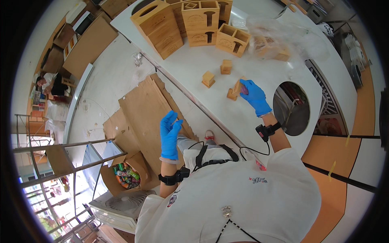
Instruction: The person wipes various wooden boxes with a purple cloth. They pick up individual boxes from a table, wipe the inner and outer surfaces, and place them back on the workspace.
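Observation:
My right hand (256, 96), in a blue glove, grips a small wooden block on a square base (236, 89) and a purple thing, partly hidden by the fingers, on the white table (194, 66). Two similar wooden pieces stand nearby: one (208, 79) to the left, another (226, 66) farther back. Gloved in blue too, my left hand (170, 130) is raised off the table's near side, above flattened cardboard on the floor; its fingers are curled, and whether it holds something small cannot be told.
Wooden compartment boxes (200, 21) are stacked at the table's back, beside clear plastic bags (291, 36) over more wooden pieces. A round hole (291, 108) opens in the tabletop at right. Below left are a carton of cans (127, 174) and a fan (124, 202). A person (50, 83) sits far left.

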`<action>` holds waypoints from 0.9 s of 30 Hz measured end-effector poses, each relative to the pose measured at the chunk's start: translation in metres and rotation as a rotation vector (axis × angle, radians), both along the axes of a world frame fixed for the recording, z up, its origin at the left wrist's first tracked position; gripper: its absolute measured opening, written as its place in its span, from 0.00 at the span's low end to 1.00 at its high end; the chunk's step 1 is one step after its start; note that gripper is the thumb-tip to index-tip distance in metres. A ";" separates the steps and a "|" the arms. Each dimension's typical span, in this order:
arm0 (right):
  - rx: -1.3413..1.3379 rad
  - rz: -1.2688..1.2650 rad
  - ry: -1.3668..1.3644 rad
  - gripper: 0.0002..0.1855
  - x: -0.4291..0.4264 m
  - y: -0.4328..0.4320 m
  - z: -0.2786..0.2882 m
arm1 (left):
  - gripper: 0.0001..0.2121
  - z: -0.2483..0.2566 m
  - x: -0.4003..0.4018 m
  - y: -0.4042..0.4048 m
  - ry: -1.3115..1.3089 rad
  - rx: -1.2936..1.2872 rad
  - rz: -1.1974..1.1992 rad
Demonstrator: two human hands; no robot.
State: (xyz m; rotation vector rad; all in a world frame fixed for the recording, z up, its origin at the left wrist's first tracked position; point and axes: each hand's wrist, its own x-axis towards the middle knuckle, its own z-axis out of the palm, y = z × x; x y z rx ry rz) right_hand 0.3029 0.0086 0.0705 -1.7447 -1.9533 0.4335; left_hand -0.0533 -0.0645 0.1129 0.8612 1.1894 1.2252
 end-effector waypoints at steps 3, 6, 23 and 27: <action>0.020 0.034 -0.008 0.25 -0.001 0.005 -0.015 | 0.22 -0.001 0.003 -0.006 0.023 0.004 0.000; 0.010 0.037 -0.014 0.25 -0.005 0.008 -0.026 | 0.22 0.008 0.005 -0.007 0.024 -0.013 -0.038; -0.217 -0.073 0.106 0.30 -0.013 0.001 -0.064 | 0.21 -0.002 -0.012 -0.038 -0.029 0.062 -0.001; -0.237 -0.070 0.158 0.31 -0.012 -0.002 -0.065 | 0.21 0.001 -0.013 -0.045 -0.021 0.051 0.006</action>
